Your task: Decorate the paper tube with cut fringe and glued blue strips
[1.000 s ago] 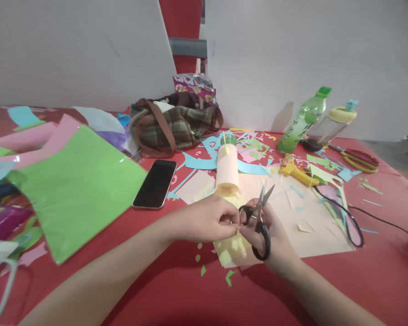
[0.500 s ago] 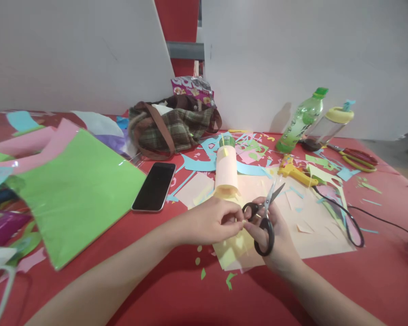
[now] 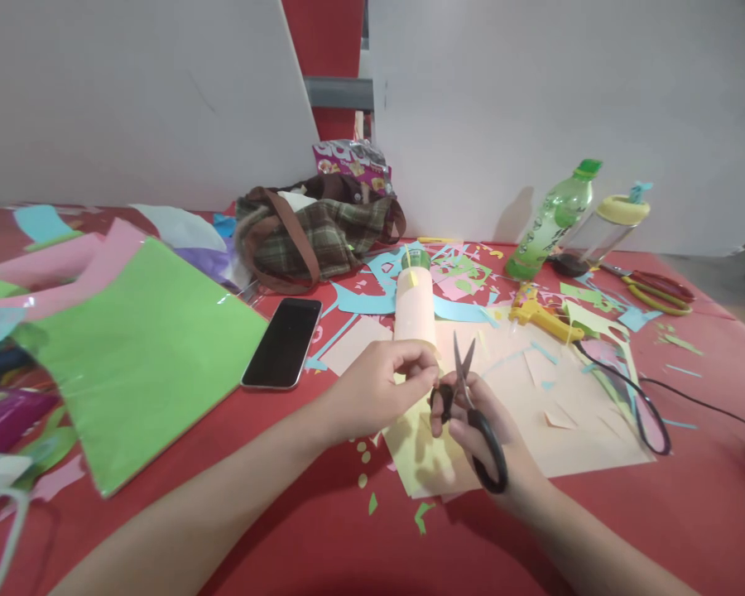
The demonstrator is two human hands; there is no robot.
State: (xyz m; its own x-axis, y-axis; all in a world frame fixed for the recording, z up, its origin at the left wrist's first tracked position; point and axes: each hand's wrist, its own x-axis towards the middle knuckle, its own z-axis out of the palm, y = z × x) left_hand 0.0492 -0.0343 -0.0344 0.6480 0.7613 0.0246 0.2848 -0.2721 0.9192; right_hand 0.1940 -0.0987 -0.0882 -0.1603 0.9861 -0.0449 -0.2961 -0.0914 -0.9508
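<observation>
My right hand (image 3: 481, 414) has its fingers through the black handles of a pair of scissors (image 3: 485, 451), whose blades point up and stand slightly apart. Close beside it, my left hand (image 3: 385, 385) is closed, thumb against fingertips; whatever it pinches is too small or hidden to name. Just beyond the hands lies a roll wrapped in pale pink paper (image 3: 415, 306), with a green end and a small yellow piece on it. Pale yellow paper (image 3: 410, 463) and a large cream sheet (image 3: 571, 447) lie under and beside my hands.
A phone (image 3: 282, 343) and a green sheet pack (image 3: 142, 348) lie left. A plaid bag (image 3: 335, 228) sits behind. At right are a yellow glue gun (image 3: 543, 319) with its cord, a green bottle (image 3: 552, 219), a clear cup (image 3: 602, 232) and pliers (image 3: 658, 290). Paper scraps are scattered around.
The scissors have turned and shifted slightly left, with their blades closer together. My left hand has risen a little, and its fingertips have parted from my right thumb.
</observation>
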